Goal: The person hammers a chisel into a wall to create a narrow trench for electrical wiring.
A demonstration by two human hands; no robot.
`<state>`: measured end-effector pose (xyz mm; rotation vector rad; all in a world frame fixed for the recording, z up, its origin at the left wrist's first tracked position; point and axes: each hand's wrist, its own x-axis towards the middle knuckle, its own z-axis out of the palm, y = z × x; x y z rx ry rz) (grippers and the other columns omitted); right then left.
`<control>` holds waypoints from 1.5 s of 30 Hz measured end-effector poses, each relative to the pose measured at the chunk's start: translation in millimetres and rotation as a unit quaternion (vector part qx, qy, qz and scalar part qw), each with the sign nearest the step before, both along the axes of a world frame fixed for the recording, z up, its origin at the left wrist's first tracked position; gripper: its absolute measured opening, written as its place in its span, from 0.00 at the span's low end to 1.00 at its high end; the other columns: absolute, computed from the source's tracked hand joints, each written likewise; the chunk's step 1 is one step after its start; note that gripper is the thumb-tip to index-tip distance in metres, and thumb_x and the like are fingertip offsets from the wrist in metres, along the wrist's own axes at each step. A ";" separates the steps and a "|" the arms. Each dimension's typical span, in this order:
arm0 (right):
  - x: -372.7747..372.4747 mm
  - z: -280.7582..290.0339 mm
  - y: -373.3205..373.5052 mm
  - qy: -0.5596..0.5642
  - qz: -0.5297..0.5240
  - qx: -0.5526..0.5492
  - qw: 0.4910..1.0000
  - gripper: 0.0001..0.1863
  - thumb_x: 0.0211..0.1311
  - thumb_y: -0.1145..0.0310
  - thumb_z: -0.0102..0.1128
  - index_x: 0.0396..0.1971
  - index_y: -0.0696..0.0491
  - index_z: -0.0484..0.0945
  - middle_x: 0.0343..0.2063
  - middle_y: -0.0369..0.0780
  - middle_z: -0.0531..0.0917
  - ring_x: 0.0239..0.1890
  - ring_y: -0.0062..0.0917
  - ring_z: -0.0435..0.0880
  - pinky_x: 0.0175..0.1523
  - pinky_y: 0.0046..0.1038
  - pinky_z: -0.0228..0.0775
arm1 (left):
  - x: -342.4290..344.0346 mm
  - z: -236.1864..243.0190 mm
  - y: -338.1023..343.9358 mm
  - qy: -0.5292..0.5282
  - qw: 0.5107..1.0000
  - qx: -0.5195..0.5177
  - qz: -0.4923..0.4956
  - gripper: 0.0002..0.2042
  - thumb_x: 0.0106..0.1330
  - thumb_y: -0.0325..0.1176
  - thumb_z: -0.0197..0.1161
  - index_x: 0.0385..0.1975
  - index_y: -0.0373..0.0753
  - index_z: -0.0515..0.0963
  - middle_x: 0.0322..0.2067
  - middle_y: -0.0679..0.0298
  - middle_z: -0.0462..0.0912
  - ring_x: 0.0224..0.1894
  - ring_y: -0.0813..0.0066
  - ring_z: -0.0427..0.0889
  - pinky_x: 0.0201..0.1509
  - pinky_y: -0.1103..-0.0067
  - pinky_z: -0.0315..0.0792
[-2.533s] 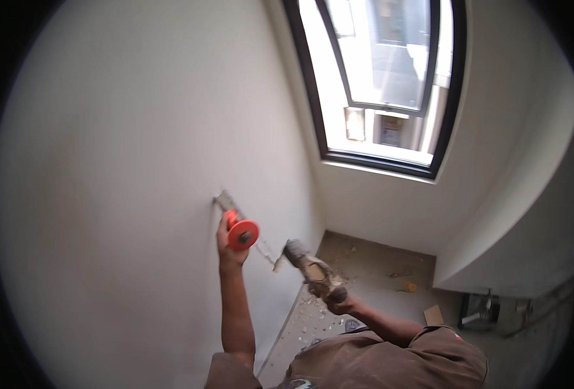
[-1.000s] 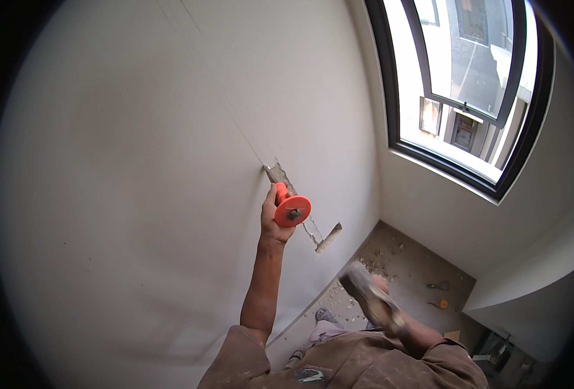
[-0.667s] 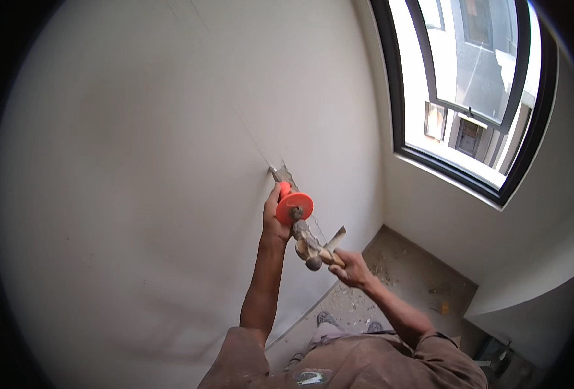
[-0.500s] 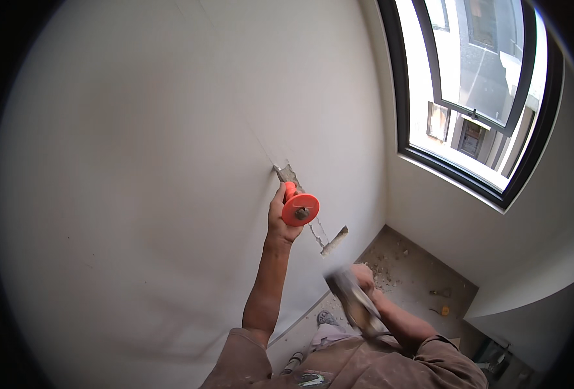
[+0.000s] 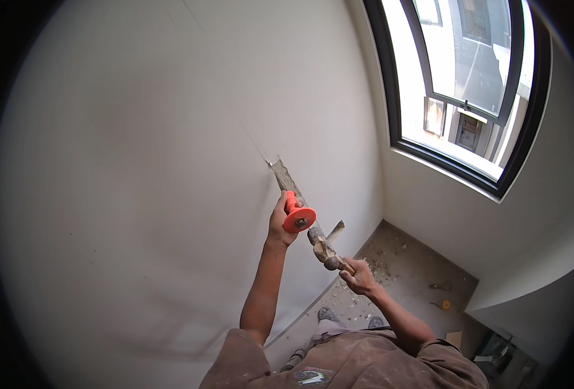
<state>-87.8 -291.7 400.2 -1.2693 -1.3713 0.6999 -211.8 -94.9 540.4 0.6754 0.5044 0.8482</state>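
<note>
My left hand (image 5: pixel 280 225) is closed around the orange-red grip of a chisel (image 5: pixel 291 217), whose round guard and metal struck end face me. The chisel's tip is hidden from view. Behind the grip, a rough grey groove (image 5: pixel 284 176) runs down the white wall (image 5: pixel 170 175). My right hand (image 5: pixel 361 279) grips the wooden handle of a hammer (image 5: pixel 323 247). The hammer's head is close below the chisel's guard, just in front of the wall; whether they touch I cannot tell.
A short cut slot (image 5: pixel 336 230) crosses the groove's lower end. Broken plaster bits (image 5: pixel 381 266) lie on the floor by the wall. A yellow-orange object (image 5: pixel 445 305), perhaps a tape measure, sits farther right. An open dark-framed window (image 5: pixel 465 175) is at the upper right.
The hammer, blurred low near my body before, has swung up and left to beside the chisel. My left hand still holds the chisel in nearly the same place. The view has shifted slightly.
</note>
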 end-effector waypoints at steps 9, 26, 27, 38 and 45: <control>-2.6 -0.6 -14.2 0.028 -0.003 0.026 0.999 0.34 0.56 0.35 0.49 0.22 0.57 0.66 0.13 0.45 0.63 0.16 0.37 0.65 0.24 0.34 0.59 | 0.0 29.7 3.0 0.003 1.000 0.020 0.022 0.14 0.73 0.44 0.43 0.45 0.39 0.64 0.24 0.65 0.73 0.26 0.78 0.74 0.31 0.81 0.75; -14.5 57.9 -17.4 0.089 0.043 0.224 0.970 0.22 0.50 0.51 0.60 0.17 0.55 0.66 0.14 0.41 0.67 0.14 0.35 0.69 0.21 0.31 0.60 | 1.2 45.8 -0.7 -0.032 0.999 -0.005 0.027 0.14 0.73 0.41 0.44 0.43 0.36 0.65 0.27 0.64 0.74 0.27 0.77 0.76 0.33 0.80 0.76; -15.9 73.1 -14.6 0.113 0.073 0.316 0.939 0.14 0.52 0.63 0.59 0.17 0.54 0.66 0.14 0.40 0.68 0.14 0.32 0.70 0.21 0.30 0.62 | 1.2 51.3 -2.7 -0.030 0.999 -0.009 0.035 0.14 0.73 0.41 0.45 0.43 0.35 0.66 0.27 0.64 0.74 0.27 0.77 0.76 0.33 0.80 0.76; 1.9 63.8 42.9 -0.083 0.052 0.192 0.976 0.26 0.50 0.45 0.63 0.22 0.55 0.68 0.15 0.43 0.69 0.18 0.40 0.73 0.24 0.35 0.63 | -5.8 46.7 13.5 -0.028 0.999 0.032 0.003 0.13 0.72 0.43 0.46 0.40 0.37 0.67 0.25 0.66 0.73 0.27 0.78 0.75 0.33 0.82 0.75; 6.1 44.9 64.1 -0.099 0.031 0.240 0.965 0.21 0.51 0.51 0.61 0.21 0.56 0.69 0.17 0.45 0.73 0.19 0.41 0.74 0.24 0.35 0.63 | -0.6 49.1 9.6 -0.045 0.999 -0.012 0.013 0.16 0.72 0.43 0.46 0.46 0.36 0.66 0.25 0.64 0.74 0.26 0.78 0.75 0.30 0.80 0.75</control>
